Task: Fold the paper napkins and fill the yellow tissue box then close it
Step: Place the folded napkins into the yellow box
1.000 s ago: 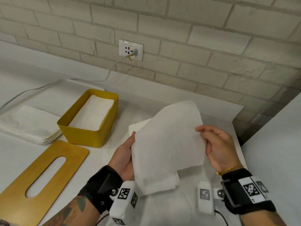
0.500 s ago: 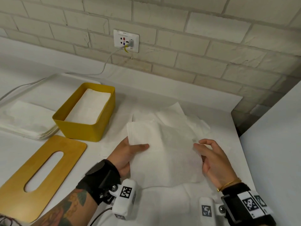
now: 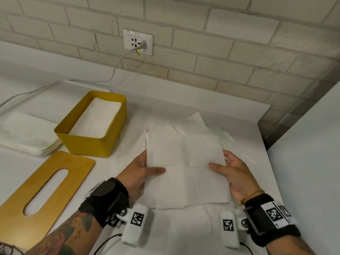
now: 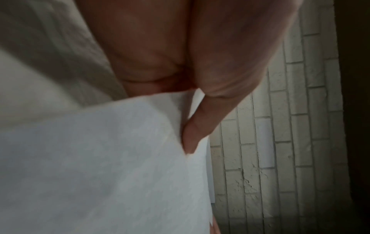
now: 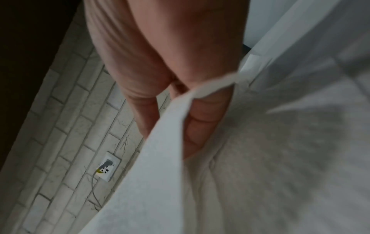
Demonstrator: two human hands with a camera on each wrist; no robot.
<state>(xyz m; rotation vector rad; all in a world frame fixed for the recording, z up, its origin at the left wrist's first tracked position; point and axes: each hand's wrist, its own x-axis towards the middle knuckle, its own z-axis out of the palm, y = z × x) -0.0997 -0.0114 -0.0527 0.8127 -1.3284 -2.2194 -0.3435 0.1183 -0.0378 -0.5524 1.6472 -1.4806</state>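
A white paper napkin (image 3: 185, 173) lies spread flat just above the table, held between both hands. My left hand (image 3: 141, 172) pinches its left edge, thumb on top and fingers underneath. My right hand (image 3: 233, 173) pinches the right edge the same way. The thumbs point at each other along a crease across the middle. In the left wrist view my thumb (image 4: 194, 134) presses the napkin (image 4: 100, 166); in the right wrist view the napkin (image 5: 270, 158) wraps over my fingers (image 5: 198, 126). The open yellow tissue box (image 3: 88, 146) at the left holds folded napkins (image 3: 97, 120).
The wooden lid (image 3: 36, 190) with a long slot lies flat at the front left. A stack of unfolded napkins (image 3: 24, 133) sits left of the box. Loose napkins (image 3: 195, 122) lie under and behind my hands. A brick wall with a socket (image 3: 138, 42) stands behind.
The napkin was held up in the air; it has come down flat over the table. Both hands have shifted to its side edges, thumbs on top at the middle.
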